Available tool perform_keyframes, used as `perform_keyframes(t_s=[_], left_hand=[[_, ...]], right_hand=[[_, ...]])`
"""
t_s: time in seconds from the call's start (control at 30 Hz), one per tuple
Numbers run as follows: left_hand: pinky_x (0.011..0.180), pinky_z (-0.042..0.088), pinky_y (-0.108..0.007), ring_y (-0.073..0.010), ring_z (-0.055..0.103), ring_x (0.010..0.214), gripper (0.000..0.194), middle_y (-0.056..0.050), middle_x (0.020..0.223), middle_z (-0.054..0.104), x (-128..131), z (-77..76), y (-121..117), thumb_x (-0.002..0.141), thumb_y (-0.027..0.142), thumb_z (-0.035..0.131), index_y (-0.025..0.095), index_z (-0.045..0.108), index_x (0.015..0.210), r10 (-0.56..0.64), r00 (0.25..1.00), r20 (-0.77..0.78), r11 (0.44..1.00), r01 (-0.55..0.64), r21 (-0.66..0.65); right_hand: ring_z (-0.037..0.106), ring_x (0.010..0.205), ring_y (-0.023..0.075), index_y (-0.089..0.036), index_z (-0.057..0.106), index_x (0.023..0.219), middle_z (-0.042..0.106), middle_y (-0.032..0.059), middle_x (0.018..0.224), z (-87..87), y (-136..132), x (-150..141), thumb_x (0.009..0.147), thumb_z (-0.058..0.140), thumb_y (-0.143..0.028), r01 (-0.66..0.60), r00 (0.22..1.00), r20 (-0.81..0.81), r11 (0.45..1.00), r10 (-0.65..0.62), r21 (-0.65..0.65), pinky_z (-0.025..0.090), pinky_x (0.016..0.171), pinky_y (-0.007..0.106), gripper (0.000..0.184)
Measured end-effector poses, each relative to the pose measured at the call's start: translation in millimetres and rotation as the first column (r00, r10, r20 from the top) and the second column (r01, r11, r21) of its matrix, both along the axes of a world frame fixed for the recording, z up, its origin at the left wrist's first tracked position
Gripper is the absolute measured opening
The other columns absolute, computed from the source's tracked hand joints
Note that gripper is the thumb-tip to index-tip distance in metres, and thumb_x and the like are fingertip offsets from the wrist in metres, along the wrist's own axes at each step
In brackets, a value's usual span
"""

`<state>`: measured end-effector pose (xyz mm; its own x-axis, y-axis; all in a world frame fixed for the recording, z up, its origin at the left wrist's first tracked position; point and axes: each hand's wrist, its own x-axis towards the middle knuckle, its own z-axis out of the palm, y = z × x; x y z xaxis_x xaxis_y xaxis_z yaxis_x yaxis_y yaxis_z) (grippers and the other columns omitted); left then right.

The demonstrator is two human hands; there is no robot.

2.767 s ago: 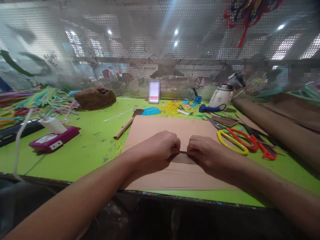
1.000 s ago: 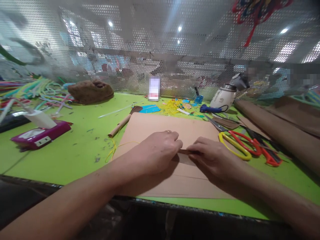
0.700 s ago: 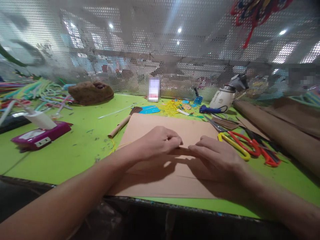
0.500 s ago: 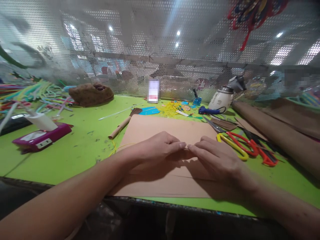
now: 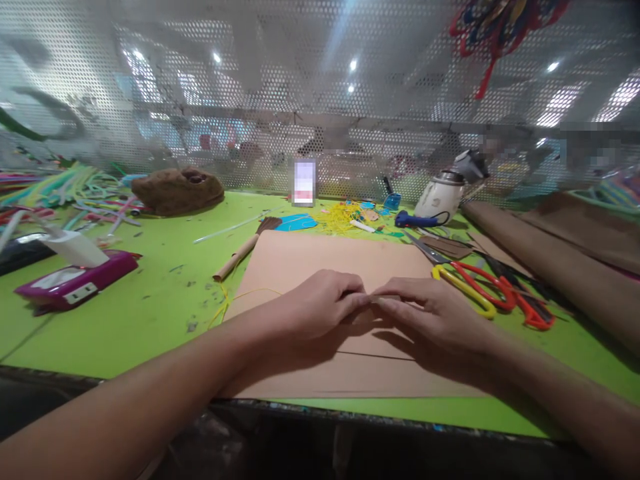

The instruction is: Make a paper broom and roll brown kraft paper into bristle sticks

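My left hand [image 5: 327, 303] and my right hand [image 5: 430, 308] meet over a tan paper sheet [image 5: 320, 257], fingertips almost touching. Both are pinched closed on a small, thin, brownish piece whose kind I cannot make out, as the fingers mostly cover it. A slit or fold line crosses the paper's lower part under my hands. Thin yellow string [image 5: 225, 303] lies at the sheet's left side, and one strand runs over the paper to my left wrist. Just right of my right hand are scissors [image 5: 485, 283] with red and yellow handles.
On the green table [image 5: 165, 280] are a purple power strip [image 5: 80, 287], a paper roll with brown fringe [image 5: 237, 257], a brown lump [image 5: 177, 191] and a blue glue gun [image 5: 417, 219]. Behind stand a phone [image 5: 304, 183] and a white jug-like container [image 5: 439, 197]. Yellow shreds [image 5: 340, 217] lie beyond the paper.
My right hand's fingers have shifted slightly, with the thumb now showing below the forefinger and a sliver of the held piece visible. The view has tilted a little.
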<state>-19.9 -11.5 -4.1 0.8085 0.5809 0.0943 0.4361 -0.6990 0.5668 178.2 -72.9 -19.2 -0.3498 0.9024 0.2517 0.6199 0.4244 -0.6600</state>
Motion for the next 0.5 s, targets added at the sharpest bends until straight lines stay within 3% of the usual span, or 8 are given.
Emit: perform_keyframes(t_s=[0.13, 0.23, 0.3, 0.4, 0.5], left_hand=[[0.054, 0.033, -0.022, -0.0121, 0.050, 0.062, 0.028, -0.002, 0.074, 0.061, 1.5, -2.2, -8.4, 0.089, 0.038, 0.045, 0.016, 0.061, 0.080, 0.011, 0.999, -0.041, 0.983, -0.003, 0.184], [0.052, 0.032, -0.022, -0.0123, 0.051, 0.061, 0.030, -0.002, 0.072, 0.060, 1.9, -2.7, -12.0, 0.088, 0.040, 0.046, 0.017, 0.060, 0.077, 0.036, 0.998, -0.048, 0.966, -0.022, 0.259], [0.051, 0.031, -0.022, -0.0120, 0.049, 0.058, 0.033, -0.002, 0.070, 0.059, 1.7, -1.3, -12.0, 0.089, 0.041, 0.044, 0.017, 0.060, 0.074, 0.043, 0.998, -0.053, 0.963, -0.027, 0.267], [0.051, 0.030, -0.022, -0.0116, 0.049, 0.058, 0.034, -0.002, 0.069, 0.060, 0.7, 2.8, -10.1, 0.089, 0.040, 0.043, 0.016, 0.063, 0.076, 0.002, 0.998, -0.064, 0.987, 0.009, 0.161], [0.053, 0.032, -0.021, -0.0114, 0.050, 0.061, 0.032, -0.001, 0.073, 0.062, -1.7, 6.4, -8.5, 0.090, 0.032, 0.039, 0.017, 0.067, 0.086, -0.039, 0.998, -0.038, 0.998, 0.037, -0.050]], right_hand=[[0.045, 0.058, 0.0108, -0.016, 0.055, 0.064, 0.048, -0.0015, 0.061, -2.4, -1.2, 0.7, 0.091, 0.047, -0.034, -0.046, 0.977, -0.213, 0.968, -0.008, -0.247, 0.038, 0.052, 0.022, 0.033], [0.034, 0.052, 0.0086, -0.016, 0.054, 0.066, 0.040, -0.0040, 0.058, -11.3, -3.9, -0.1, 0.087, 0.054, -0.037, 0.014, 0.925, -0.355, 0.943, -0.139, -0.332, 0.028, 0.044, 0.020, 0.029], [0.030, 0.051, 0.0083, -0.017, 0.056, 0.066, 0.039, -0.0043, 0.057, -13.5, -5.8, -0.8, 0.085, 0.056, -0.035, 0.069, 0.926, -0.330, 0.942, -0.183, -0.327, 0.024, 0.042, 0.020, 0.027], [0.035, 0.051, 0.0092, -0.017, 0.059, 0.066, 0.045, -0.0028, 0.058, -8.6, -6.3, -0.5, 0.085, 0.055, -0.031, 0.110, 0.963, -0.214, 0.962, -0.166, -0.248, 0.028, 0.042, 0.020, 0.024], [0.046, 0.056, 0.0114, -0.017, 0.063, 0.068, 0.054, -0.0007, 0.060, -0.6, -4.6, 1.7, 0.084, 0.055, -0.027, 0.093, 0.988, -0.107, 0.984, -0.110, -0.152, 0.035, 0.047, 0.021, 0.020]])
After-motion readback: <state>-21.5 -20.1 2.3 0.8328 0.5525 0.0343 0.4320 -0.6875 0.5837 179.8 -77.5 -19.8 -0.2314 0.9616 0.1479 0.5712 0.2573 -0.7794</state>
